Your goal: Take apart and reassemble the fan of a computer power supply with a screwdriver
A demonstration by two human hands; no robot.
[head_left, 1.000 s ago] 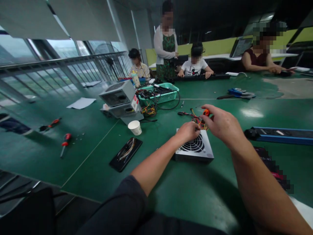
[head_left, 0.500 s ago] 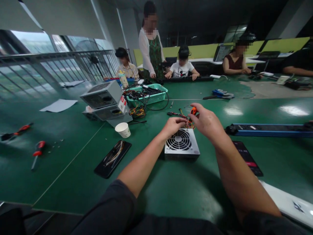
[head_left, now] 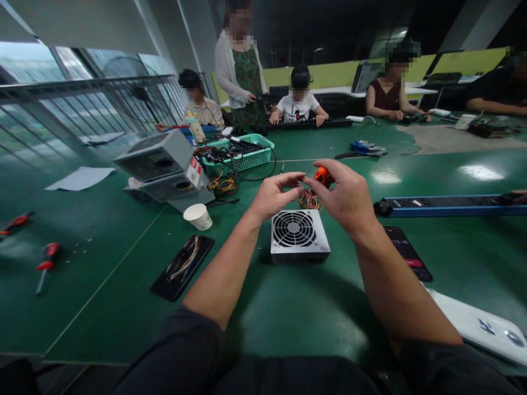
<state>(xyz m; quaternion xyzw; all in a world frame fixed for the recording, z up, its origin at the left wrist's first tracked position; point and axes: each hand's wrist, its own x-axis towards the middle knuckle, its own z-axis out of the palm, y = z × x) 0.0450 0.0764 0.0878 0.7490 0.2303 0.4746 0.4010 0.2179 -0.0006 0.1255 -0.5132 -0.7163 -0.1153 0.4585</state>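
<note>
A silver computer power supply (head_left: 300, 241) lies in front of me with its round fan grille facing up. Coloured wires (head_left: 310, 201) bunch at its far edge, under my hands. My right hand (head_left: 343, 192) is closed around an orange-handled screwdriver (head_left: 321, 174), whose shaft is hidden by the fingers. Close against it, my left hand (head_left: 278, 195) has thumb and fingers drawn together above the wires; anything between them is too small to make out. Both hands are raised just beyond the power supply.
Stacked power supplies (head_left: 158, 159), a paper cup (head_left: 198, 216) and a green basket of cables (head_left: 251, 159) stand to the left. A black phone (head_left: 181, 269), a red screwdriver (head_left: 48, 258), a blue-edged power strip (head_left: 448, 206) and another phone (head_left: 405, 252) lie around. People sit across the table.
My left hand has lifted off the wires at the power supply's edge and come up to my right hand. The orange handle is now tilted differently. The view has shifted slightly.
</note>
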